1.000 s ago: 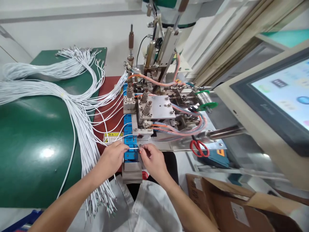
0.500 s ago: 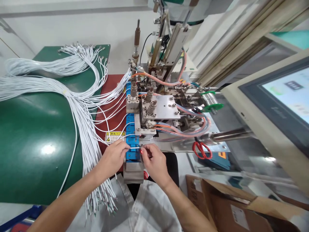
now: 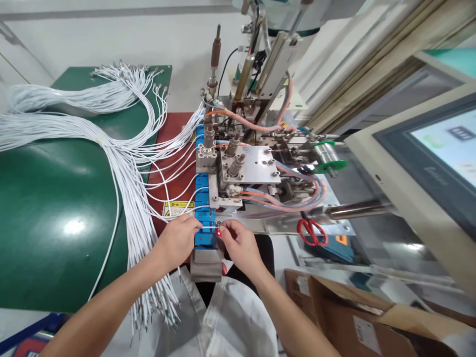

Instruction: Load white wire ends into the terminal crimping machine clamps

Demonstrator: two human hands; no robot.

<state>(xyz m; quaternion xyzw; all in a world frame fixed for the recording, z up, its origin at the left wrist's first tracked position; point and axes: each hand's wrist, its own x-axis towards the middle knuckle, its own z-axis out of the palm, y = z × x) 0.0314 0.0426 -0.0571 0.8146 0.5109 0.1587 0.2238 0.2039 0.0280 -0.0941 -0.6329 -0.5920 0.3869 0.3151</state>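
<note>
A white cable (image 3: 208,227) lies across the blue fixture strip (image 3: 204,239) at the machine's near end. Pinched between thumb and fingers of my left hand (image 3: 179,239), it runs to the right over the strip. My right hand (image 3: 241,247) is closed at the cable's end, just past the strip's right edge; a small red light glows by its thumb tip. The fingers partly hide the cable end. Farther up the strip, several other white cables (image 3: 182,171) run into the blue fixtures from a large white cable bundle (image 3: 128,198).
Beyond my hands stands the machine, with a metal plate (image 3: 256,161), hoses and a wire spool (image 3: 326,154). Red-handled scissors (image 3: 312,232) hang at its right edge. A screen (image 3: 442,139) and cardboard boxes (image 3: 345,317) are on the right; a green table (image 3: 55,213) on the left.
The view has shifted slightly. My right fingertips have moved a little around the cable end, and more of the red light shows. My left hand keeps its pinch on the cable.
</note>
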